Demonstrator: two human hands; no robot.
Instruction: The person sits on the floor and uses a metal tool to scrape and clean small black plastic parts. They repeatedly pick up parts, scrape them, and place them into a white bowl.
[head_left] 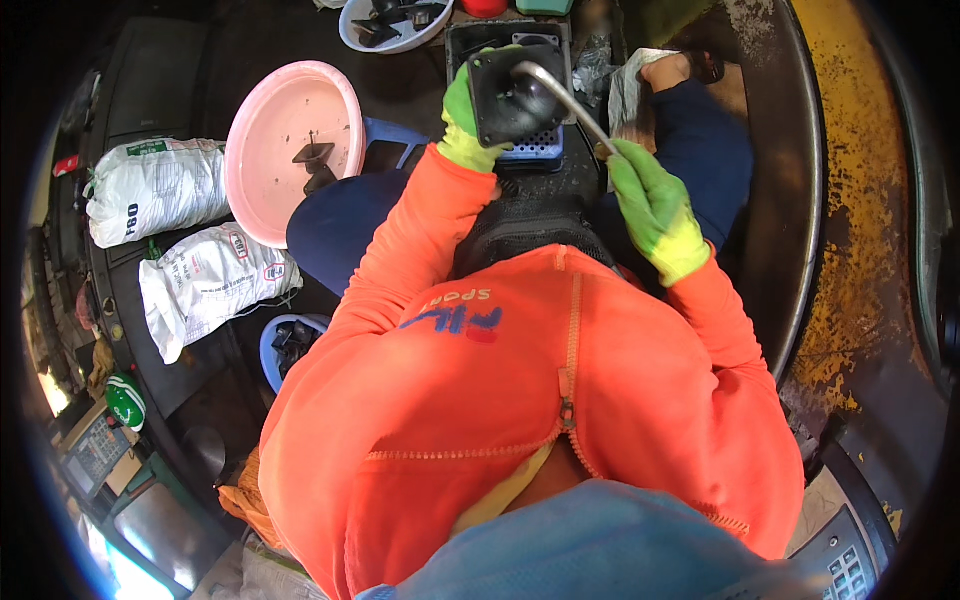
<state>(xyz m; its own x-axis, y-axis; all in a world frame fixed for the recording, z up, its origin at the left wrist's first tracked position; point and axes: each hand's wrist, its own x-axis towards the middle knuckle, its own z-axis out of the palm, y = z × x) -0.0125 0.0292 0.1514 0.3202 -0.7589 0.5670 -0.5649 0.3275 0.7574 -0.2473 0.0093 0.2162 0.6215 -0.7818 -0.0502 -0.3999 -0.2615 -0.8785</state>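
My left hand [462, 130], in a yellow-green glove, is closed on a black square-flanged part [496, 112] with a round hollow in its middle, perhaps rubber. The part is held up in front of me at the top of the view. My right hand [652, 205], gloved the same, grips the lower end of a bent metal rod [582, 112]. The rod's curved tip reaches to the hollow of the black part; whether it touches the inside I cannot tell. Behind the part is a black crate [558, 38], with a blue perforated basket [535, 150] below.
A pink basin [250, 120] with a few black parts stands at the left, near white sacks [150, 190]. A white bowl [400, 44] of black parts sits at the top; a blue bowl [268, 350] holds more. A rusty yellow metal surface [860, 200] lines the right.
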